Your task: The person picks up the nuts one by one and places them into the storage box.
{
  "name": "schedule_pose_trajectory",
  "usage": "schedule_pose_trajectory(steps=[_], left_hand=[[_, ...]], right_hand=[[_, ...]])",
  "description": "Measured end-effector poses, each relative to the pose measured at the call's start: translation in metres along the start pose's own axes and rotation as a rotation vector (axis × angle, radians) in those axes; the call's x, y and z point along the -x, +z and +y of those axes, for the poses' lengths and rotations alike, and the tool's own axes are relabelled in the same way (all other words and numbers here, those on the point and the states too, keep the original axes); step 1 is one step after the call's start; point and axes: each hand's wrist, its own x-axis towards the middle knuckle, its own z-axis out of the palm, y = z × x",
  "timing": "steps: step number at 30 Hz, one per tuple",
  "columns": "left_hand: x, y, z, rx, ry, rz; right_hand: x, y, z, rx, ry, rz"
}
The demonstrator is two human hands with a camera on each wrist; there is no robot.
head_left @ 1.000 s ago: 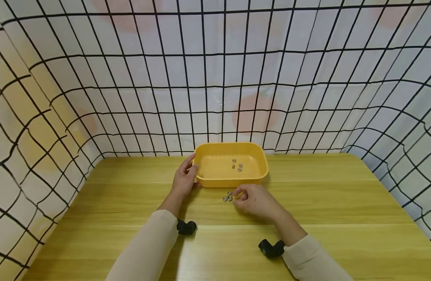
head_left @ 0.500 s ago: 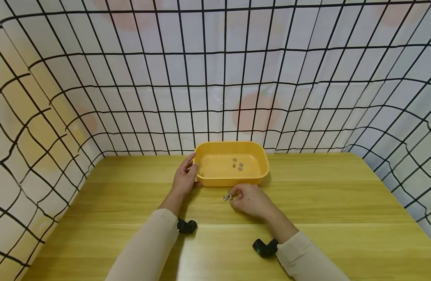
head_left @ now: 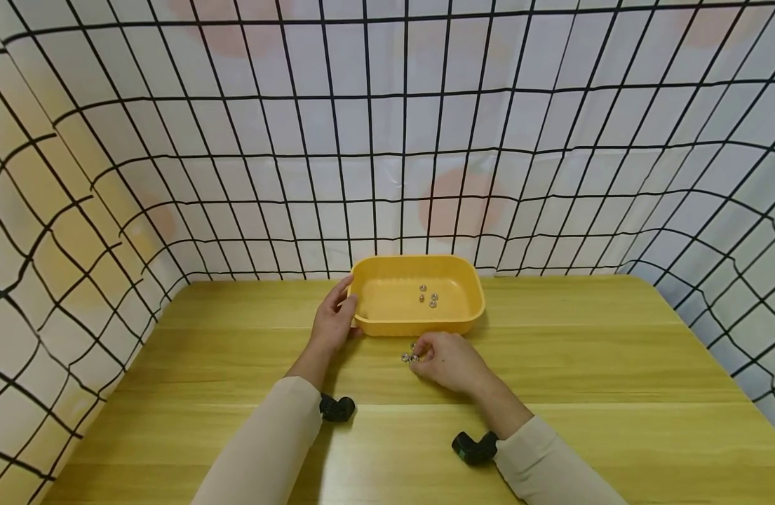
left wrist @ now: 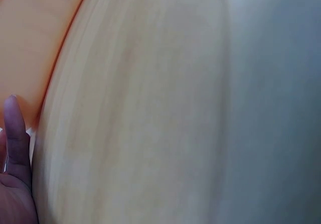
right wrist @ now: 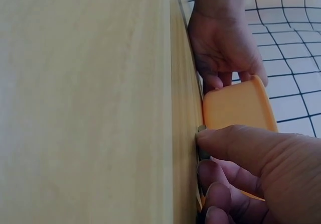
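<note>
A yellow plastic tray (head_left: 387,328) stands on the table with several small metal nuts (head_left: 434,304) lying inside it. My left hand (head_left: 332,324) grips the tray's left end, its fingers at the rim and wall. Just in front of the tray, a few more nuts (head_left: 405,358) lie close together on the wood. My right hand (head_left: 450,361) is down at this group, pinching one nut (right wrist: 204,152) between thumb and index finger. Another nut (right wrist: 201,128) shows just beyond the thumb in the right wrist view. The fingers partly cover the group.
The wooden table (head_left: 236,351) reaches out to both sides and toward me. Black grid netting (head_left: 402,126) over a pale patterned sheet rises behind the tray and along both sides. A black wrist device (head_left: 475,447) sits at each sleeve cuff.
My right hand has shifted slightly left onto the loose nuts, its thumb and index finger closing on one of them. The left hand and the tray stay where they were.
</note>
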Motion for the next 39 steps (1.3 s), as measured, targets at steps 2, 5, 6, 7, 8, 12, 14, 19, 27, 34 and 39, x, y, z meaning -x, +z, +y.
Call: schedule_pose_trajectory(steps=[2, 5, 6, 7, 8, 12, 14, 19, 27, 34, 39], left_hand=[[-0.006, 0.0, -0.008, 0.011, 0.011, 0.004], [-0.01, 0.001, -0.015, 0.019, 0.029, 0.015], [-0.011, 0.002, -0.016, 0.018, 0.033, 0.019], [-0.012, 0.002, -0.017, 0.018, 0.036, 0.023], [-0.012, 0.002, -0.018, 0.018, 0.039, 0.026], [-0.012, 0.003, -0.019, 0.016, 0.04, 0.03], [-0.012, 0.003, -0.018, 0.014, 0.039, 0.033], [-0.011, 0.002, -0.017, 0.006, 0.037, 0.037], [-0.011, 0.001, -0.017, 0.021, 0.029, 0.024], [-0.002, 0.0, -0.002, 0.019, 0.005, -0.002], [0.012, 0.0, 0.013, 0.009, 0.007, -0.002]], right_hand=[[0.0, 0.0, 0.0, 0.002, -0.002, 0.002], [0.0, 0.0, 0.0, -0.006, 0.003, 0.003], [0.001, -0.001, -0.001, -0.007, 0.004, 0.004], [0.0, -0.001, -0.001, -0.008, 0.005, 0.004], [0.0, -0.001, 0.0, -0.008, 0.005, 0.005], [0.0, -0.002, -0.001, 0.006, -0.002, 0.002], [0.0, -0.002, -0.002, 0.014, -0.015, 0.005], [0.001, -0.004, -0.004, 0.011, -0.023, 0.005], [0.006, -0.014, -0.013, -0.035, -0.003, -0.019], [0.013, -0.024, -0.02, -0.016, -0.036, 0.021], [0.014, -0.029, -0.021, -0.028, -0.045, 0.024]])
